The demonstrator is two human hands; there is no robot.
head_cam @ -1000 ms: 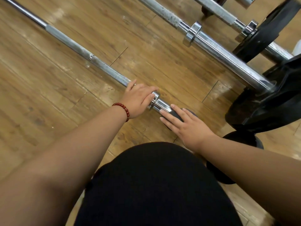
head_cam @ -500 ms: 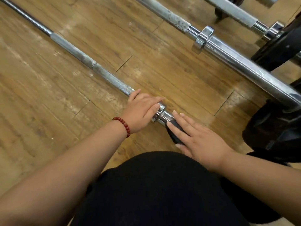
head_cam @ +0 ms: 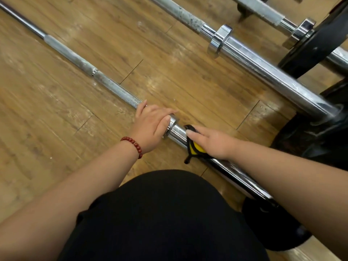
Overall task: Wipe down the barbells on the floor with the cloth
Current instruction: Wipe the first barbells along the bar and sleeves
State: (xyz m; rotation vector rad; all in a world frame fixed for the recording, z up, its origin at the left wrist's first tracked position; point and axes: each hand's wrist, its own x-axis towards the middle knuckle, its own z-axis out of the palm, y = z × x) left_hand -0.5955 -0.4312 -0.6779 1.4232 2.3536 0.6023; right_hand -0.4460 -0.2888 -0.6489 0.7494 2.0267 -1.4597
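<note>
Down on the wooden floor (head_cam: 56, 129), my left hand (head_cam: 152, 127) grips the near barbell (head_cam: 105, 81) at its collar (head_cam: 172, 121); just right of it, my right hand (head_cam: 212, 143), fingers straight, presses the black-and-yellow cloth (head_cam: 195, 148) onto the chrome sleeve (head_cam: 235, 172). A second barbell (head_cam: 263, 66) lies farther off.

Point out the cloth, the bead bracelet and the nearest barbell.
cloth (head_cam: 195, 148): head view, its yellow patch.
bracelet (head_cam: 134, 145): head view, middle beads.
barbell (head_cam: 178, 134): head view, shiny thick end section.
</note>
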